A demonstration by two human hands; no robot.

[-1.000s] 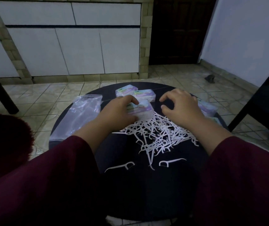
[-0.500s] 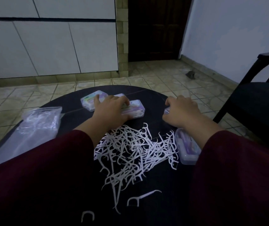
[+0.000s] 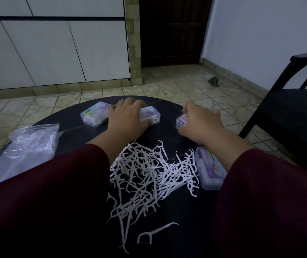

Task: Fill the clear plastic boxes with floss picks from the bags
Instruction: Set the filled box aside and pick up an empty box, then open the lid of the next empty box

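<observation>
Head view hides the fingertips: left hand (image 3: 128, 118) curls over a clear plastic labelled box (image 3: 149, 115), right hand (image 3: 201, 121) grips another (image 3: 181, 122), near the round black table (image 3: 74, 131)'s far edge; white floss picks (image 3: 149, 174) lie heaped mid-table.

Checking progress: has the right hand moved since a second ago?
Yes. The right hand left the floss pick pile for a box at the table's far right.

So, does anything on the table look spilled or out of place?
Yes. The floss picks lie loose in a tangled heap on the dark table, not in any box. One stray pick sits apart, near the front edge. The plastic bag lies flat at the left. The boxes look closed and undamaged.
</observation>
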